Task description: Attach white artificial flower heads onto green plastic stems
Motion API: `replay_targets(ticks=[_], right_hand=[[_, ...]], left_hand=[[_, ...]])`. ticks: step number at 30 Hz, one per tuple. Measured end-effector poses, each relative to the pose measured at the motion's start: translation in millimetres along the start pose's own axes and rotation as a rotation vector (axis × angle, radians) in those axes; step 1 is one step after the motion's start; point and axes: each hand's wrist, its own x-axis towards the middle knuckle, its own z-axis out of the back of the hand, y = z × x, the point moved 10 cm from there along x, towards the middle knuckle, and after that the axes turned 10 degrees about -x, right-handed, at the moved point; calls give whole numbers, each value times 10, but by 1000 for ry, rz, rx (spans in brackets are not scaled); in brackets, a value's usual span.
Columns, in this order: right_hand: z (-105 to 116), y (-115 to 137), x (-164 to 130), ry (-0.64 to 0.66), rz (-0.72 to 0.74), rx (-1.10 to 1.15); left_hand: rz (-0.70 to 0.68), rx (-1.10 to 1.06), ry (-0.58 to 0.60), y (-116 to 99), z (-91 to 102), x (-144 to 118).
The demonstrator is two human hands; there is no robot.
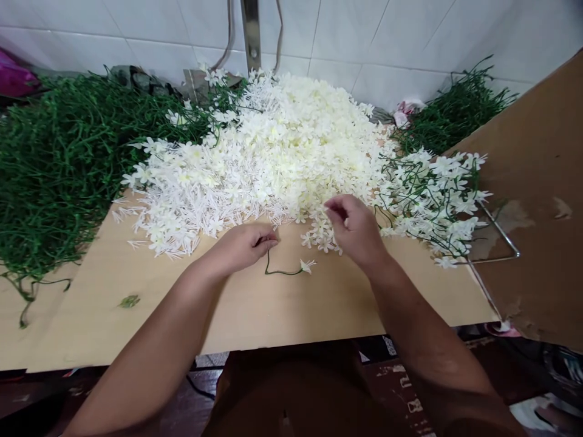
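Between the fingertips of my left hand (255,246) is pinched a thin green artificial flower stem (282,273). It bends downward and then right, ending in one small white flower (308,266) just above the board. My right hand (353,227) is at the front edge of the white flower heap (314,145), thumb and fingers curled together. Whatever those fingertips may hold is too small or hidden to make out. A few loose white blossoms (321,235) lie beside and partly behind that hand.
Green stems (59,158) are heaped at the left, with another bunch (455,112) at the back right. Stemmed white flowers (432,203) pile up at the right, by a bent metal rod (512,249) and an upright cardboard sheet (542,182). A tan board (291,309) covers the table.
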Motion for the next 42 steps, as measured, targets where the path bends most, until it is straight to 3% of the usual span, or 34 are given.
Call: replay_targets(ticks=[5, 8, 15, 22, 26, 30, 35, 42], right_hand=[[321, -710, -172, -20, -237, 124], [343, -842, -251, 64, -271, 31], [210, -634, -212, 111, -178, -198], [-56, -669, -140, 191, -168, -379], [-92, -677, -121, 199, -167, -404], [-16, -677, -94, 145, -180, -311], [39, -678, -65, 111, -287, -16], [-204, -141, 68, 188, -176, 268]], left_hand=[[-5, -40, -94, -16, 58, 24], [-22, -50, -149, -19, 76, 35], [-63, -27, -202, -27, 67, 57], [-77, 50, -186, -68, 42, 51], [-119, 68, -185, -114, 33, 51], [-142, 57, -197, -114, 33, 50], [-227, -61, -289, -139, 76, 48], [-303, -432, -424, -222, 115, 35]])
